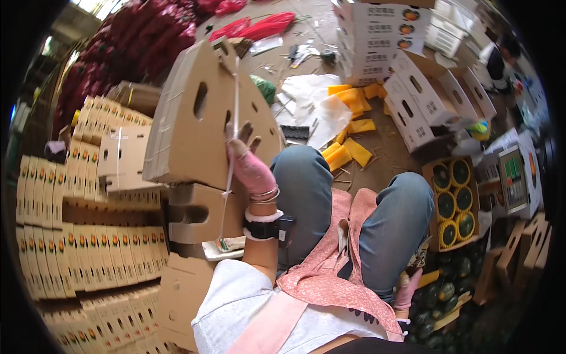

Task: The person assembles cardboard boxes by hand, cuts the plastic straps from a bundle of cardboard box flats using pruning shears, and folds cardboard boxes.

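Observation:
My left hand point(252, 165), in a pink glove with greyish fingertips, rests against a bundle of flattened cardboard boxes point(197, 115). Its fingers are stretched out and apart beside the white strap point(236, 97) that runs around the bundle. The bundle stands upright on another piece of cardboard point(206, 215) with a cut-out hand hole. Low beside my right knee is my right hand point(407, 290), also in a pink glove. Its fingers are mostly hidden, so what they hold, if anything, does not show. Dark green squashes point(446, 292) lie close to it.
A carton point(434, 233) holds several squashes in yellow foam nets. Yellow foam nets point(355, 151) and white sheets point(306, 97) lie on the floor ahead. White boxes point(383, 41), a scale point(512, 177), stacked cartons point(94, 248) and red net sacks point(130, 44) surround me. Another person point(498, 65) is far right.

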Demonstrator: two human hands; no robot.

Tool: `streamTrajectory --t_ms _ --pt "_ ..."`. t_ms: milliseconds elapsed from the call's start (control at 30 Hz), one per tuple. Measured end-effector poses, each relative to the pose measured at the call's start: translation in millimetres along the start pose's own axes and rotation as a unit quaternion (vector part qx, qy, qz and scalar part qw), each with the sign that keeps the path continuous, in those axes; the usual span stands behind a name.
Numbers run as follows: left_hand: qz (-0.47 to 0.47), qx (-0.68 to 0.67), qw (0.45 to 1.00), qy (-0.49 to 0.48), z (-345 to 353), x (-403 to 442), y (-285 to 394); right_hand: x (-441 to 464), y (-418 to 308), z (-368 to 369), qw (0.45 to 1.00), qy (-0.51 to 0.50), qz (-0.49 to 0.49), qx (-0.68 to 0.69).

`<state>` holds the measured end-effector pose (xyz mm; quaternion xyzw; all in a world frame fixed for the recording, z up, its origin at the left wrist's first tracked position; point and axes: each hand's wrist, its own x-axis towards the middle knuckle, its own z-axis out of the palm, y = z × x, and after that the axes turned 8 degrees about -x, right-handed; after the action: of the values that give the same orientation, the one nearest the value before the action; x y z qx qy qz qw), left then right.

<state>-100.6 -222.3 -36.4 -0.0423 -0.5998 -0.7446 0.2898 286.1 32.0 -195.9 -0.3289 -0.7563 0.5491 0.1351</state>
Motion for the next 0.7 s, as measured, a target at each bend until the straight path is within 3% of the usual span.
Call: streamTrajectory --t_ms 33,100,233,267,333,367,500,533,600,700 --pt "0.009 0.023 1.000 -0.008 -1 0 1 12 1 7 0.996 -0.034 0.046 -0.065" --pt "0.006 0.015 1.000 -0.013 -3 -2 0 50 15 18 0.974 -0.182 0.036 0.132" --pt "0.013 -0.034 0.999 -0.020 3 -5 1 96 1 31 0.921 -0.254 0.132 0.265" --pt "0.013 -0.026 1.000 -0.004 7 -7 6 110 -13 22 0.922 -0.271 0.204 0.189" --pt "-0.022 -0.045 0.998 0.024 10 -12 11 142 -56 16 0.941 -0.253 0.209 0.084" --pt "-0.043 -0.055 0.997 0.037 11 -15 13 163 -54 25 0.978 -0.192 0.063 0.057" --pt "-0.062 -0.060 0.996 0.031 10 -16 17 217 -187 56 0.964 -0.241 -0.111 -0.031" --pt "-0.060 -0.074 0.995 0.029 9 -15 16 223 -216 72 0.945 -0.217 -0.217 -0.114" --pt "-0.060 -0.103 0.993 0.015 9 -15 14 221 -282 102 0.907 -0.323 -0.231 -0.139" --pt "-0.035 -0.206 0.977 -0.042 7 -14 9 229 -325 154 0.831 -0.509 -0.163 -0.156"
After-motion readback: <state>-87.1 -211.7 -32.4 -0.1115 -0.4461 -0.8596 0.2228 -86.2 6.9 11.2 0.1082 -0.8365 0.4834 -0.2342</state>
